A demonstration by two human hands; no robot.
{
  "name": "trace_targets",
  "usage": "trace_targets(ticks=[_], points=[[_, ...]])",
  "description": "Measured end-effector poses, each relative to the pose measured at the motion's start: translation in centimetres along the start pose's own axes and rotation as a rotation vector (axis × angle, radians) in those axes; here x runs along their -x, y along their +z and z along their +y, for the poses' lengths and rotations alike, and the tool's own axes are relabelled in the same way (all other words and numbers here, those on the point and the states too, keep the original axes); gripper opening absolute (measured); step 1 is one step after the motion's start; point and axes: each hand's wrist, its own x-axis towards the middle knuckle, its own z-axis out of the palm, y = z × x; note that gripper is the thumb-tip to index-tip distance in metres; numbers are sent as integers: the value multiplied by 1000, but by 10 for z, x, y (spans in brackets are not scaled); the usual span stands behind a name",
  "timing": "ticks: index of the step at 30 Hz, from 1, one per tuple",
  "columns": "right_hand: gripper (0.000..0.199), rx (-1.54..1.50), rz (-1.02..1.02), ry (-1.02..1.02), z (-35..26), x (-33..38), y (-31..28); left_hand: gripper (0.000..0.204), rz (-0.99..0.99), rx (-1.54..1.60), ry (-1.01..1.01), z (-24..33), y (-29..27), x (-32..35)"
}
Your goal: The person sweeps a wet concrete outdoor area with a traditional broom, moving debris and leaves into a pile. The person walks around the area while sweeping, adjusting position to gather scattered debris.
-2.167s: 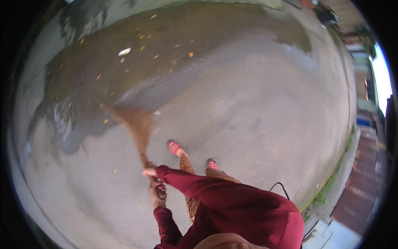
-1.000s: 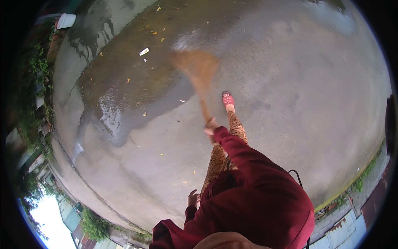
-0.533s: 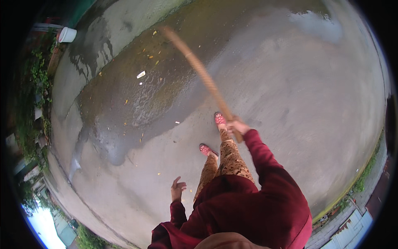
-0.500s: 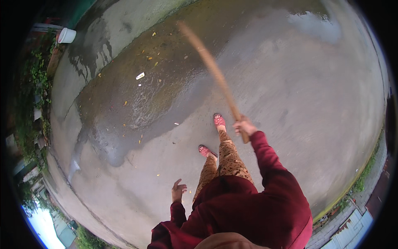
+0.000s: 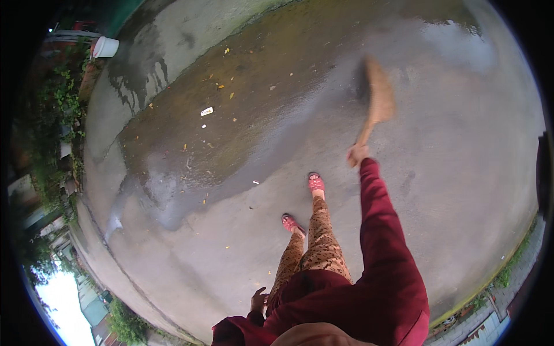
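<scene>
My right hand (image 5: 358, 154) is closed round the short handle of a tan straw hand broom (image 5: 381, 98), with that arm stretched out ahead of me. The broom's wide head is smeared by motion and points away, over or on the concrete to the right of the wet patch; whether it touches cannot be told. Low by my left thigh, my left hand (image 5: 259, 300) hangs with nothing in it and its fingers apart. A broad brown puddle (image 5: 242, 127) lies ahead and to the left, with a small white and yellow piece of litter (image 5: 207, 111) in it.
Several yellow leaves (image 5: 221, 86) are scattered in the water. A white bucket (image 5: 106, 47) stands at the far left, beside green plants (image 5: 66, 104). My feet in red sandals (image 5: 315, 182) are on grey concrete (image 5: 450, 173) near the puddle's edge.
The broom has swung from ahead on the left over to the right, and its wide side now shows. My right arm reaches further out. My left hand has dropped back beside my thigh.
</scene>
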Motion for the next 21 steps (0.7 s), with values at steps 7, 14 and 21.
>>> trace_targets(ticks=[7,14,21], points=[[33,264,-534,60,8,126,203,44,25,-540,543,-1,-29,-7],[14,-581,-1198,489,-50,123,216,30,111,-685,685,59,-51,-34],[21,-743,-602,140,-69,201,41,62,-66,-520,302,161,-42,-76]])
